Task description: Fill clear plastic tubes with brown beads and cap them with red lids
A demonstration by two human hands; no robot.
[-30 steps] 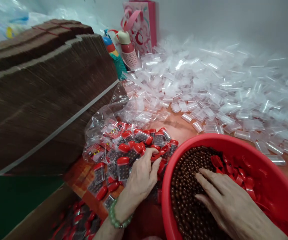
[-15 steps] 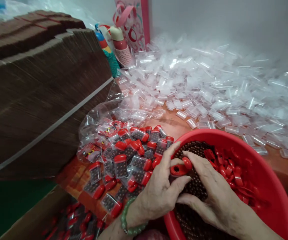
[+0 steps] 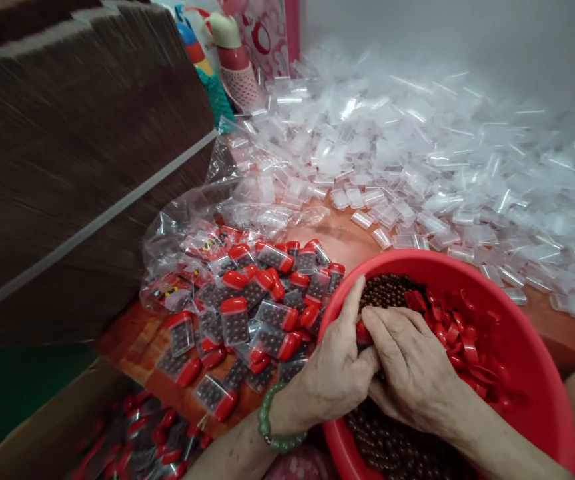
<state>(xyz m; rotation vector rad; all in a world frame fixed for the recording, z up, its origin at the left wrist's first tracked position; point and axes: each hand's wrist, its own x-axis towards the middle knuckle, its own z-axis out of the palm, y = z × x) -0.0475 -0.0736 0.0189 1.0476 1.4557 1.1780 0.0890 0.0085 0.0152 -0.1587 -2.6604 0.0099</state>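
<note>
Over the near-left side of a big round red plastic tub (image 3: 537, 400), the person's two hands come together. The left hand (image 3: 340, 373), a green bead bracelet (image 3: 280, 427) at its wrist, has its grip closed around a small glossy red plastic piece (image 3: 364, 331); the right hand (image 3: 410, 367) folds its fingers over that piece from the other side, so I glimpse only a bit of it between them. Shiny dark-brown balls (image 3: 390, 290) fill the tub's left part, loose red plastic caps (image 3: 460, 337) its right. Left of it, red-capped clear containers of dark balls (image 3: 234, 320) lie heaped on the orange-brown worktop (image 3: 347, 239).
</note>
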